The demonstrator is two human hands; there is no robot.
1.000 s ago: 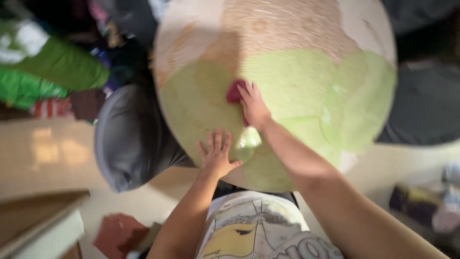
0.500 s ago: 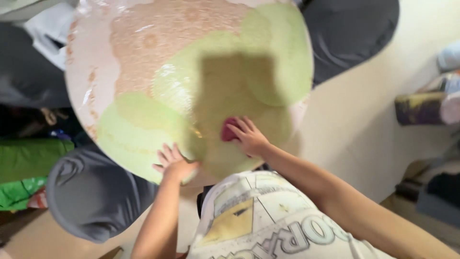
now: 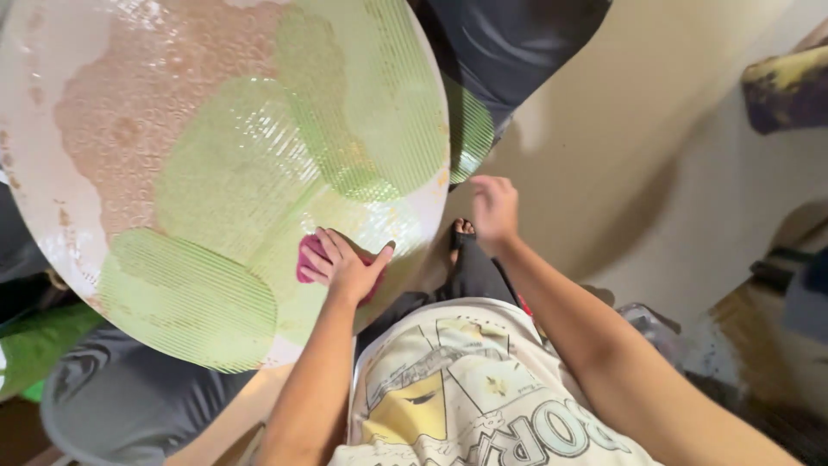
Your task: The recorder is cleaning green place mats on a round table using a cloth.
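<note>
A round table top (image 3: 52, 173) fills the upper left, with a pinkish lace pattern and several ribbed green round mats (image 3: 216, 181) under a shiny clear cover. My left hand (image 3: 349, 263) lies flat on a small red cloth (image 3: 307, 259), pressing it onto the table near its front edge. My right hand (image 3: 494, 207) hangs just off the table's right rim with its fingers loosely bent, holding nothing. My foot in a dark sandal (image 3: 463, 229) shows below that hand.
A grey padded seat (image 3: 112, 406) sits under the table at lower left, and a dark one (image 3: 509, 52) beyond its right rim. Something green (image 3: 34, 345) lies on the left. Beige floor (image 3: 621, 173) spreads right, with dark clutter (image 3: 785, 86) at the edge.
The red cloth has passed from my right hand to my left. My right hand has come off the table to its right rim. The view has swung, so the table now sits further left.
</note>
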